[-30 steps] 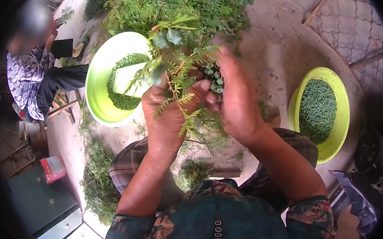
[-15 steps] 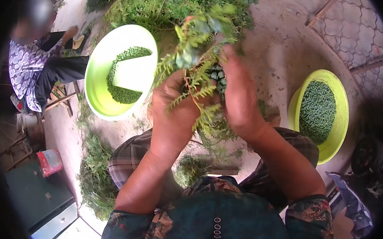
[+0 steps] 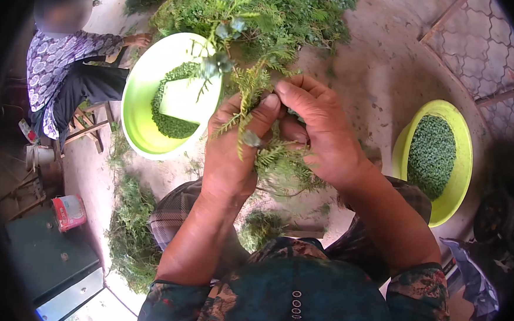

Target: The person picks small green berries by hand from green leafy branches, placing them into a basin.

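Note:
In the middle of the view, a leafy green sprig (image 3: 251, 88) with bluish-green cones hangs over my left hand (image 3: 233, 138), whose thumb and fingers are closed on it. Close beside it, my right hand (image 3: 328, 126) has its thumb and forefinger pinched together at the sprig's stem, nearly touching my left thumb. Something dark green shows inside the curled right fingers, mostly hidden. Below both hands hang more green leaves (image 3: 286, 165), partly blurred.
Left of my hands is a large light-green tub (image 3: 133, 117) with green cones and a pale block. A yellow-green basin (image 3: 459, 190) of cones stands right. A heap of branches (image 3: 265, 20) lies ahead. A person (image 3: 68, 72) sits left, near a red-white bucket (image 3: 69, 212).
My right hand has closed from a more open, blurred pose into a pinch near my left thumb. The sprig has shifted left. The seated person's hand now reaches to the tub's rim.

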Demonstrator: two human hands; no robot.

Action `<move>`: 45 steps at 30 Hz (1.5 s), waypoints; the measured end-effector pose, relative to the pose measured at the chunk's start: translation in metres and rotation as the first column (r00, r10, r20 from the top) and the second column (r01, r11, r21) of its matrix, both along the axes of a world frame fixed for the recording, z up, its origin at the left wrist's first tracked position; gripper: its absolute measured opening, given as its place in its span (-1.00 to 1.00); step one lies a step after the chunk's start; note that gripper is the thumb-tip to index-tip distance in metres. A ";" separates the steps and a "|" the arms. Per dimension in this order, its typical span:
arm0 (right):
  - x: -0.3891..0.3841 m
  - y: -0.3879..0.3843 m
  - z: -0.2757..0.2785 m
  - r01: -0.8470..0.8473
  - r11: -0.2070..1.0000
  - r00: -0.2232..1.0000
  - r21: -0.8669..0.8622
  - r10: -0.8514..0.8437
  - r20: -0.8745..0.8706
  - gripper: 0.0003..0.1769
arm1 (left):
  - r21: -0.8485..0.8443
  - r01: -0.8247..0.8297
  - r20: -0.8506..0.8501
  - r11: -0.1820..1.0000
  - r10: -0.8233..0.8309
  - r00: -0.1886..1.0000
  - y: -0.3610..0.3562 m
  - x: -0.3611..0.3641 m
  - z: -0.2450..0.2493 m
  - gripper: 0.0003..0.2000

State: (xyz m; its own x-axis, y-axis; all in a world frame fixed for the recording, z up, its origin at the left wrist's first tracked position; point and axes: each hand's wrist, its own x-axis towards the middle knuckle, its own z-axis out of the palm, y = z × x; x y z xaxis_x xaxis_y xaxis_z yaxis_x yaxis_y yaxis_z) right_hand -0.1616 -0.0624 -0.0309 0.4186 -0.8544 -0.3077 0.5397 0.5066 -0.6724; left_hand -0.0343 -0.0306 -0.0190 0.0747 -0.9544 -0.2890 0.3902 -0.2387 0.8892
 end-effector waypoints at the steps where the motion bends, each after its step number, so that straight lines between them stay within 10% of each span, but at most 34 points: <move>1: 0.000 0.000 -0.001 -0.001 1.000 1.000 -0.007 0.001 0.002 -0.88 | 0.088 0.023 -0.110 0.996 -0.013 0.994 -0.001 0.003 -0.003 -0.82; 9: -0.014 -0.012 -0.001 0.083 0.990 0.979 0.112 -0.102 0.178 -0.78 | 0.036 -0.124 -0.155 0.992 0.128 0.980 0.001 -0.007 0.016 -0.83; 14: -0.019 -0.012 0.008 0.062 0.997 0.973 0.055 -0.073 0.220 -0.70 | 0.061 -0.059 0.266 0.996 0.041 0.963 -0.001 0.008 0.011 -0.73; 23: -0.011 -0.002 0.022 0.032 0.939 0.947 -0.342 -0.137 -0.289 -0.68 | -0.080 -0.104 0.308 0.991 0.124 0.943 -0.006 0.003 0.011 -0.80; 36: -0.019 0.001 0.027 -0.041 0.957 0.989 -0.286 -0.003 -0.149 -0.59 | -0.062 -0.122 0.314 0.991 0.136 0.940 -0.004 -0.002 0.014 -0.91; 45: -0.014 -0.006 0.010 -0.055 0.723 0.904 -0.689 -0.257 -0.342 -0.77 | -0.085 -0.099 0.312 0.991 0.121 0.942 0.000 -0.004 0.013 -0.89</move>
State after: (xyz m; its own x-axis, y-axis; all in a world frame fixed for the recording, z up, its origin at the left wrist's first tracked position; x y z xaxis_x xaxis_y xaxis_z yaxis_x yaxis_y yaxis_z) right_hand -0.1758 -0.0682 -0.0205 0.2952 -0.9225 0.2486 0.1748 -0.2037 -0.9633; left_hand -0.0381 -0.0310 -0.0059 0.2575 -0.9513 -0.1693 0.1068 -0.1461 0.9835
